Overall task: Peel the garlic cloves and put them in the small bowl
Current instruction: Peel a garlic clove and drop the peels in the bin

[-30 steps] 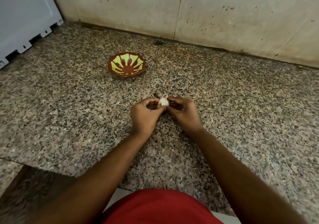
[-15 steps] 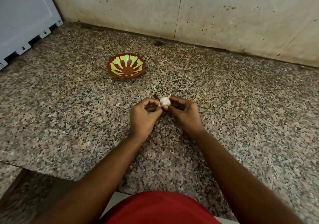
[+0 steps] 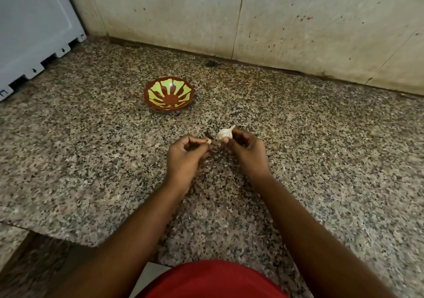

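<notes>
Fingertips of the right hand (image 3: 246,153) pinch the white garlic bulb (image 3: 226,133), its pointed tip tilted up and away from the palm. Just beside it, the left hand (image 3: 184,157) curls nearly closed, thumb and forefinger nipping a small clove (image 3: 209,141) apart from the bulb. Both hover over the middle of the speckled granite counter (image 3: 91,160). Nearer the counter's back edge sits the small bowl (image 3: 169,95), well apart.

No writing, brand or number can be read anywhere. The pale grey panel (image 3: 34,26) at the counter's far left corner carries only small dark arrow-like marks.
</notes>
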